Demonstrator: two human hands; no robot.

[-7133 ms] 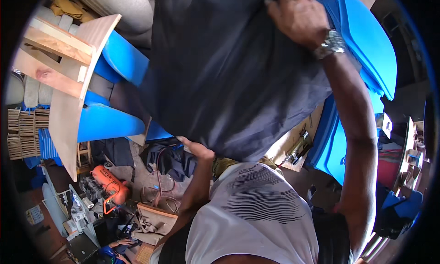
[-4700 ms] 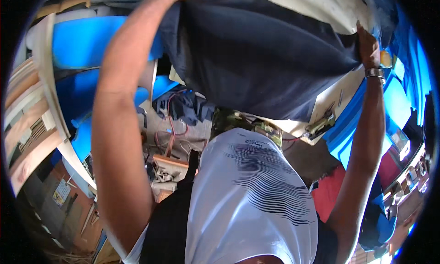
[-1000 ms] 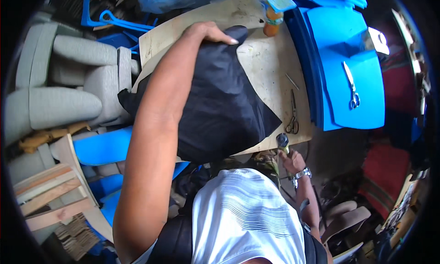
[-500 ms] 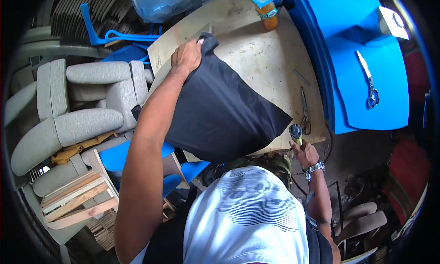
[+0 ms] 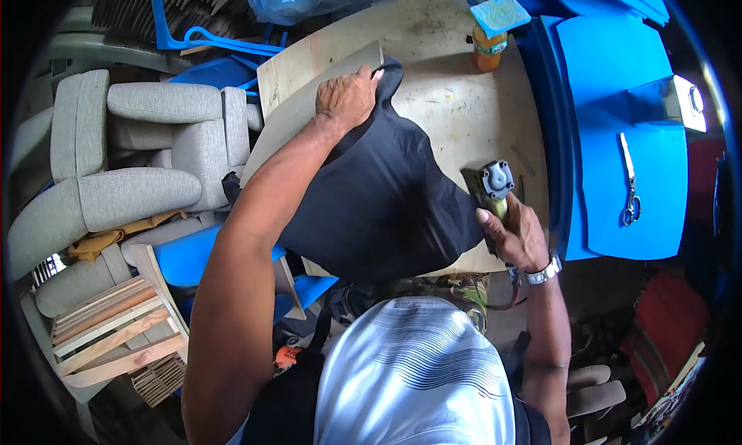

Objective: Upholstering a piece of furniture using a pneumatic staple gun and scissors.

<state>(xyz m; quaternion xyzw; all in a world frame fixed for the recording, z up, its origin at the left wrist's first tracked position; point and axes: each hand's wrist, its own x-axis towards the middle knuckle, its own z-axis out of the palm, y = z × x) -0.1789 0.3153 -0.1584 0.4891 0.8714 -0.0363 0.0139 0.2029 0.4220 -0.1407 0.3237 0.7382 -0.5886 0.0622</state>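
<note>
A sheet of black fabric (image 5: pixel 379 205) is spread over a thin wooden panel (image 5: pixel 294 116) on the work table. Near the far corner of the panel, my left hand (image 5: pixel 348 97) is closed on the fabric's gathered edge, thumb and fingers pinched together. Just right of the cloth, my right hand (image 5: pixel 522 236) wraps round the yellowish grip of an air staple gun (image 5: pixel 497 180). The gun's grey round head faces up, and a hose trails from its lower end. Its nose is hidden, so I cannot tell whether it touches the fabric.
At the table's (image 5: pixel 440 39) far right stands an orange jar (image 5: pixel 488 51) with a blue-white packet on top. Silver scissors (image 5: pixel 628 182) and a white box (image 5: pixel 684 103) lie on stacked blue foam sheets (image 5: pixel 576 205). Grey upholstered cushions (image 5: pixel 147 190) and a slatted wooden frame (image 5: pixel 116 329) crowd the left.
My right hand has raised the staple gun up and inward, beside the cloth's right edge. It now covers most of the scissors on the table. My left hand keeps its pinch on the fabric.
</note>
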